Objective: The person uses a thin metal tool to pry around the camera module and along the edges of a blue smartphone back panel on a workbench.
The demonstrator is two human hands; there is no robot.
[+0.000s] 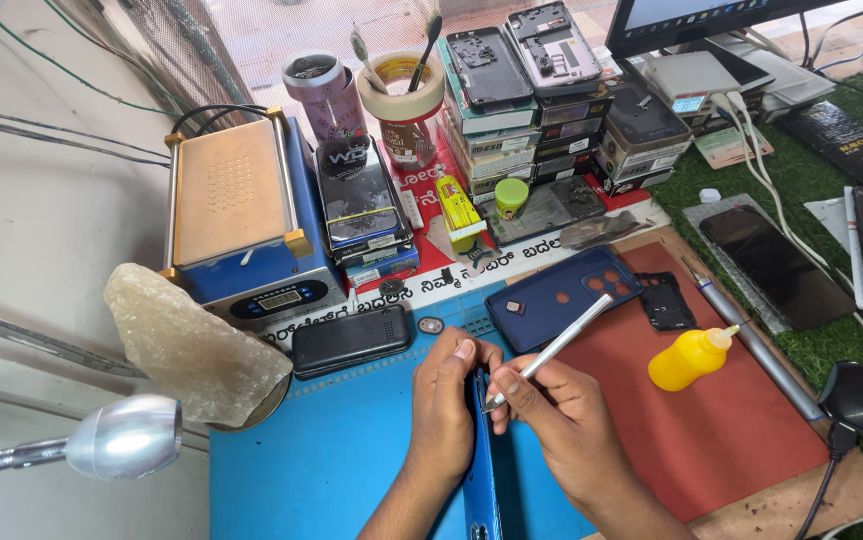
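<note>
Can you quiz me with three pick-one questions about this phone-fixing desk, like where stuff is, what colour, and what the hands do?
1. Where does the small yellow plastic squeeze bottle lie?
A on the red mat
B on the green turf
C on the blue machine

2. What colour is the phone back cover with round camera holes?
A white
B dark blue
C orange

3. What does the right hand hold?
A nothing
B a brush
C a thin silver metal tool

Answers: 1 A, it rests on red. 2 B, plainly navy. 3 C, fingers pinch the rod.
</note>
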